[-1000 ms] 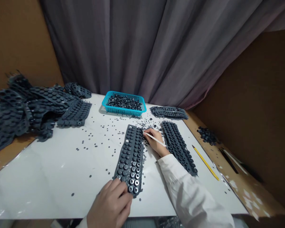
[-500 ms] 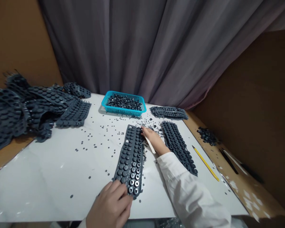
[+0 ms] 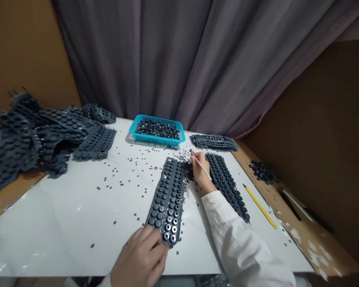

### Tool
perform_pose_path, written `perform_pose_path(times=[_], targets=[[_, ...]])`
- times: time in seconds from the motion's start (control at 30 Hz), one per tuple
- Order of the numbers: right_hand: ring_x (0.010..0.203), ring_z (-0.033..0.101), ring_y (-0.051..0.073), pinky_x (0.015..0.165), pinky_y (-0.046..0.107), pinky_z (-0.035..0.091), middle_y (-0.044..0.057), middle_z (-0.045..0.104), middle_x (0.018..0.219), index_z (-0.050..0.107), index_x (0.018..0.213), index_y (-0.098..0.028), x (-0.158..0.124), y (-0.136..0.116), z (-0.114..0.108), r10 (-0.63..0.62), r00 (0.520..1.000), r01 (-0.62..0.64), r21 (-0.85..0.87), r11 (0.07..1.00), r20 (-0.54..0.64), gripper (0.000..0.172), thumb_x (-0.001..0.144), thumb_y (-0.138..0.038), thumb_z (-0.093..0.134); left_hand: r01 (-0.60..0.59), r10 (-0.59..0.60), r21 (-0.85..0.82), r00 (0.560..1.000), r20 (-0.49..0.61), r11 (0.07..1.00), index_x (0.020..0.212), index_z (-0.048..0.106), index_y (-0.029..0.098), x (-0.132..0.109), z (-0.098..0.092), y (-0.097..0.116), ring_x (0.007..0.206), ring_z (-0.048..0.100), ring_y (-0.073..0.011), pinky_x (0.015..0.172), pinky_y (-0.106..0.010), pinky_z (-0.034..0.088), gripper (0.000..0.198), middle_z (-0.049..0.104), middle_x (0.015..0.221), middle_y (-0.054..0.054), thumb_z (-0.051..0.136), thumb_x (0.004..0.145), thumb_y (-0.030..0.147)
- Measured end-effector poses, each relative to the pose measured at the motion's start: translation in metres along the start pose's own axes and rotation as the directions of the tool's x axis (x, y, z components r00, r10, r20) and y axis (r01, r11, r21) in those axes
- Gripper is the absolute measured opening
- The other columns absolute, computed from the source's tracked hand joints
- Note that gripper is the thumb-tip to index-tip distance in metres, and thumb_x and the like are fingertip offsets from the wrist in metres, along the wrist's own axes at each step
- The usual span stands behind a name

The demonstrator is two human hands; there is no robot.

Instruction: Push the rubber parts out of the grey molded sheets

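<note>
A dark grey moulded rubber strip (image 3: 166,195) with rows of round studs lies lengthwise on the white table. My left hand (image 3: 142,255) grips its near end, fingers curled over the edge. My right hand (image 3: 201,169) is closed around a slim white stick-like tool (image 3: 202,166), to the right of the strip's far end and apart from it. A small dark bit shows at the fingertips; its kind is unclear. Beneath that hand is a small heap of dark bits (image 3: 188,170). A second studded strip (image 3: 225,183) lies just right of the hand.
A turquoise basket (image 3: 157,140) full of small dark parts stands at the back. Studded sheets (image 3: 56,131) are piled at left. Another strip (image 3: 214,142) lies at back right. A yellow pencil-like tool (image 3: 259,206) and loose dark pieces (image 3: 261,171) are at right. Small discs dot the table.
My right hand has moved off the strip's far end to the right, carrying the white tool. My left hand keeps its grip on the near end.
</note>
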State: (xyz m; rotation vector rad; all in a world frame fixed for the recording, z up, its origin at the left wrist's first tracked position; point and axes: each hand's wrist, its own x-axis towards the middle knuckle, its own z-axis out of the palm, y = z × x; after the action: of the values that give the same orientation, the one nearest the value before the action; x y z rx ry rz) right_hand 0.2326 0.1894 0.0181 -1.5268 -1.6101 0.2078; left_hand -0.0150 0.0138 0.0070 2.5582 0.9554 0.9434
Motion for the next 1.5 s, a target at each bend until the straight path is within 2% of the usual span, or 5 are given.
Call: perform_pose_path(times=[0.17, 0.4, 0.6, 0.97, 1.5], targets=[[0.111, 0.059, 0.026, 0.092, 0.042, 0.045, 0.016, 0.062, 0.120, 0.054, 0.099, -0.018, -0.025, -0.031, -0.022, 0.085, 0.996, -0.073, 0.267, 0.961, -0.034, 0.027, 0.089, -0.043, 0.049, 0.048, -0.048, -0.015, 0.999, 0.010, 0.999, 0.086, 0.057, 0.020, -0.002, 0.001, 0.000, 0.073, 0.048, -0.0192, 0.065, -0.031, 0.041, 0.018, 0.053, 0.077, -0.003, 0.046, 0.082, 0.006], [0.086, 0.069, 0.022, 0.076, 0.036, 0.058, 0.007, 0.072, 0.093, 0.067, 0.096, -0.022, -0.123, -0.068, -0.045, 0.089, 0.900, -0.261, 0.364, 0.894, 0.427, 0.019, 0.087, -0.036, 0.057, 0.033, -0.035, 0.041, 0.998, 0.048, 0.999, 0.088, 0.058, 0.018, -0.005, 0.000, 0.001, 0.077, 0.050, -0.0209, 0.066, -0.035, 0.042, 0.015, 0.054, 0.081, -0.005, 0.046, 0.084, 0.009], [0.111, 0.061, 0.024, 0.095, 0.040, 0.052, 0.010, 0.066, 0.117, 0.066, 0.102, -0.025, -0.181, -0.083, -0.054, -0.182, 0.896, 0.023, 0.369, 0.929, 0.404, 0.018, 0.086, -0.021, 0.058, -0.011, 0.007, 0.067, 0.999, 0.050, 0.998, 0.093, 0.059, 0.018, -0.008, 0.002, 0.001, 0.081, 0.052, -0.0213, 0.069, -0.036, 0.044, 0.018, 0.057, 0.087, -0.006, 0.047, 0.085, 0.008], [0.106, 0.063, 0.023, 0.091, 0.041, 0.052, 0.011, 0.067, 0.113, 0.065, 0.099, -0.023, -0.161, -0.085, -0.054, -0.114, 0.952, 0.005, 0.360, 0.933, 0.283, 0.014, 0.089, -0.022, 0.055, 0.015, -0.017, 0.044, 0.999, 0.029, 0.999, 0.101, 0.060, 0.017, -0.013, 0.001, 0.004, 0.085, 0.054, -0.0212, 0.073, -0.036, 0.047, 0.024, 0.059, 0.091, -0.007, 0.047, 0.084, 0.007], [0.112, 0.059, 0.022, 0.094, 0.039, 0.051, 0.011, 0.068, 0.111, 0.064, 0.100, -0.021, -0.159, -0.079, -0.048, -0.214, 0.892, 0.044, 0.394, 0.918, 0.398, 0.015, 0.090, -0.025, 0.053, 0.053, -0.053, -0.009, 0.997, 0.052, 0.999, 0.103, 0.058, 0.018, -0.011, 0.002, 0.003, 0.085, 0.052, -0.0228, 0.072, -0.038, 0.046, 0.025, 0.056, 0.088, -0.007, 0.046, 0.084, 0.007]])
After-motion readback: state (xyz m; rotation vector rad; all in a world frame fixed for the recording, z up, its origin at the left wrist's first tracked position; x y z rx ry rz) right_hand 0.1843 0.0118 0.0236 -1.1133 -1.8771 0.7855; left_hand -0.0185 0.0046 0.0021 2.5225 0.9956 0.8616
